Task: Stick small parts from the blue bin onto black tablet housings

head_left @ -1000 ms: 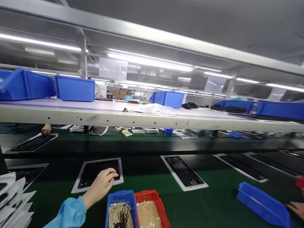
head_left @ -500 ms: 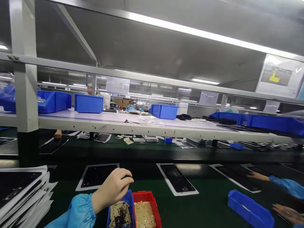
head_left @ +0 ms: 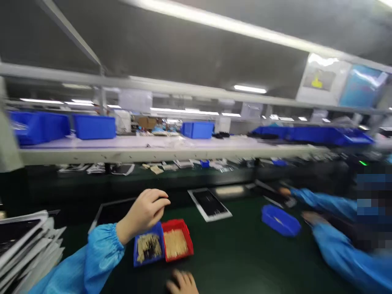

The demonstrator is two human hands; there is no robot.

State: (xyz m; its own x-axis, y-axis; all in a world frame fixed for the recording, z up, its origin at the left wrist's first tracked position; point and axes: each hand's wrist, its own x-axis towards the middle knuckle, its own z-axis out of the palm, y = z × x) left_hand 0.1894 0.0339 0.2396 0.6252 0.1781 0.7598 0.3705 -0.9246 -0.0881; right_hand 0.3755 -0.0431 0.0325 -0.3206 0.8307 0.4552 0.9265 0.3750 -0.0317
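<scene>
My left hand (head_left: 146, 211), in a blue sleeve, hovers above the back edge of a blue bin (head_left: 148, 245). Its fingers are loosely bent with a gap to the thumb, and nothing shows between them. That bin holds beige pieces and thin black strips. Touching it on the right is a red bin (head_left: 177, 241) full of small beige pieces. My right hand (head_left: 183, 282) enters at the bottom edge, just in front of the red bin, blurred, fingers apart. Behind my left hand lies a dark tablet-like panel (head_left: 114, 212) on a white sheet, partly hidden by the hand.
Another dark panel (head_left: 210, 203) lies on a white sheet farther right. A stack of sheets with dark panels (head_left: 27, 253) stands at left. On the right are a long blue tray (head_left: 281, 220) and a co-worker's blue sleeves (head_left: 337, 245). A shelf (head_left: 159, 154) with blue bins crosses ahead.
My left hand has lifted off the dark panel and moved right, over the blue bin. My right hand has come into view. The view has swung right, showing more of the co-worker's arms.
</scene>
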